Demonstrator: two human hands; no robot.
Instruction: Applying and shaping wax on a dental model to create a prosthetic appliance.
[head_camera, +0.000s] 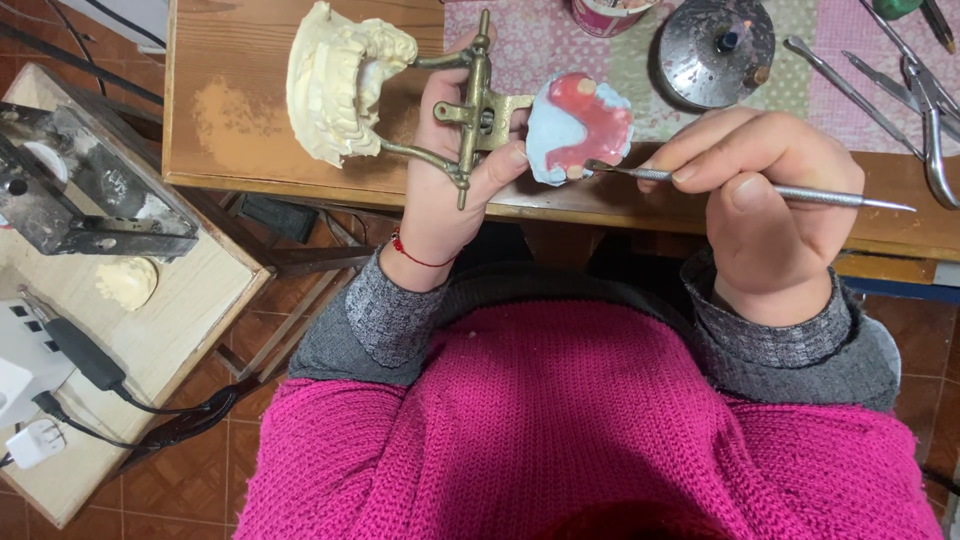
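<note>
Your left hand (450, 175) is closed around one brass hinged articulator frame (478, 105), which carries two casts: a cream plaster model of teeth (340, 80) swung open to the left of that hand, and a pale blue plaster cast topped with pink wax (580, 125) lying between your two hands. Your right hand (765, 200) pinches one slim steel carving tool (760, 188), whose tip touches the lower edge of the pink wax. Beyond your right hand, on the wooden bench (230, 120), lie one round metal burner (716, 50) and several steel pliers and instruments (925, 100), well apart from the cast. Left of your left hand, a low side table (170, 330) holds one small cream plaster piece (127, 282).
</note>
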